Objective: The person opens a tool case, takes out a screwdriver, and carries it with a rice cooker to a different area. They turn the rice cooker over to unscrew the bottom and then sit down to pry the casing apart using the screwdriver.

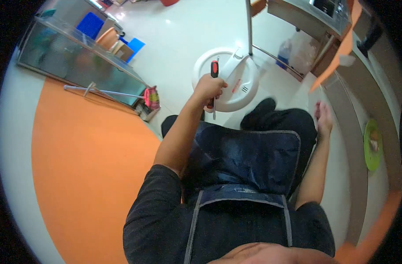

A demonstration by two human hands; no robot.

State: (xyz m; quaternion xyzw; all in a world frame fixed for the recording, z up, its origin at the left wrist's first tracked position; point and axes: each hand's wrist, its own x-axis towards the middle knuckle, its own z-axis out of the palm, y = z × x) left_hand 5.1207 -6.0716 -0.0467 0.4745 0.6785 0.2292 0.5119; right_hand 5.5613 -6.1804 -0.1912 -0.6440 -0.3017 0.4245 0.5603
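Observation:
My left hand [208, 89] is closed around a screwdriver [214, 69] with a red-and-black handle. Its handle stands out above the fist and a metal shaft shows below; a second dark red handle end peeks out under the fingers. Behind this hand a white round appliance [242, 99] with a broad carrying handle sits on the floor, overlapped by the fist in this view. My right hand [324, 119] is away to the right beside my knee, loosely open, its fingers stretched forward with nothing seen in them.
A glass-fronted cabinet [84, 61] stands at the left, with a pink-headed long-handled tool [146, 97] by it. A metal-legged table [293, 15] is at upper right, a blue-labelled bottle [284, 53] beneath. A green plate [372, 152] lies far right.

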